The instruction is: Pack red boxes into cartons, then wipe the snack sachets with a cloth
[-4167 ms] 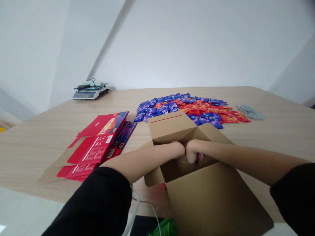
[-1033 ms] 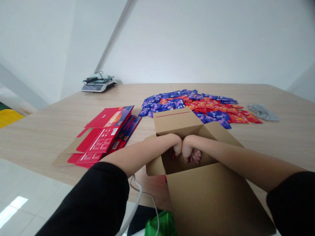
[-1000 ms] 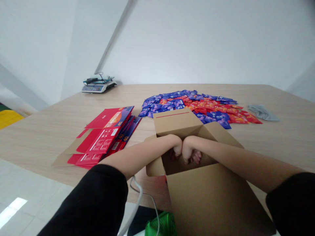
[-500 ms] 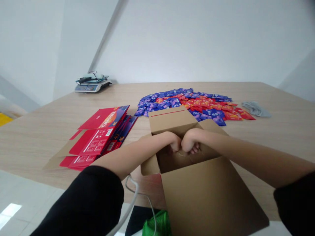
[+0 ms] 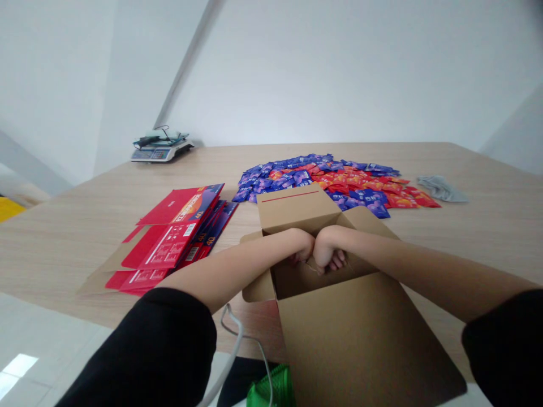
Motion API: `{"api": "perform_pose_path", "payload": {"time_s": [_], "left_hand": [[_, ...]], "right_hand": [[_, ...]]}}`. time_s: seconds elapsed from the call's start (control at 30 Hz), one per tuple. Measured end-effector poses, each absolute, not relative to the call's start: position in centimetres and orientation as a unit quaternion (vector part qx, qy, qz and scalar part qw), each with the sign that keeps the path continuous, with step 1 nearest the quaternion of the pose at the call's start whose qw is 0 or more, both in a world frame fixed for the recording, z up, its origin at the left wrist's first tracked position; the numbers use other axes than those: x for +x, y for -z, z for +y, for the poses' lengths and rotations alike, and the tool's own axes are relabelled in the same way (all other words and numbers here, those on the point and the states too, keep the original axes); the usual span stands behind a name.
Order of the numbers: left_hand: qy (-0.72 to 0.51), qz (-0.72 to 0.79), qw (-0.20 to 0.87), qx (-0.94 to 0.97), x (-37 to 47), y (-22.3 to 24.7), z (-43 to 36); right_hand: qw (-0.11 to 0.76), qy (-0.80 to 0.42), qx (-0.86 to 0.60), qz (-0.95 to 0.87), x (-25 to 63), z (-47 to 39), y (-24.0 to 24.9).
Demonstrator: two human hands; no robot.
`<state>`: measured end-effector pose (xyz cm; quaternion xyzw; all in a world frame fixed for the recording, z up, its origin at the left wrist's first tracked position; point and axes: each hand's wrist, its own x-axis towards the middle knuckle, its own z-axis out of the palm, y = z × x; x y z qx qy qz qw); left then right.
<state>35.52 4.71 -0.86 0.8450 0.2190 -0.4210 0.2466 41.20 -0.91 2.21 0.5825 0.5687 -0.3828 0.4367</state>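
The open cardboard box (image 5: 292, 284) stands mid-scene at the near side of the table (image 5: 470, 237), its near flap (image 5: 365, 339) folded out toward the person, past the table edge. My judgement: a hard, uneven push inside could buckle the bottom panels or make the box slide, and a knock on that overhanging flap could tip it. The left hand (image 5: 303, 252) and right hand (image 5: 333, 257) reach in, wrists sharply bent and almost meeting, the right one's fingers curled; whether either grips anything I cannot tell. Left of the box lie red cartons (image 5: 169, 208); beyond it, purple sachets (image 5: 261, 181) and red sachets (image 5: 369, 182); far left, a scale (image 5: 155, 154)
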Motion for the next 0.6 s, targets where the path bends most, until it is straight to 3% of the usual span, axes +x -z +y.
{"api": "perform_pose_path", "payload": {"time_s": [0.17, 0.37, 0.6], "left_hand": [[0.497, 0.211, 0.267, 0.798, 35.6, -1.0, 4.7], [0.546, 0.231, 0.248, 0.766, 35.1, 1.1, 2.9], [0.492, 0.231, 0.280, 0.792, 34.9, -0.1, 3.5]], "right_hand": [[0.421, 0.408, 0.549, 0.595, 42.7, -0.4, -3.4], [0.460, 0.418, 0.528, 0.579, 41.3, -0.9, -0.1], [0.419, 0.431, 0.524, 0.603, 42.6, -0.8, -1.7]]}}
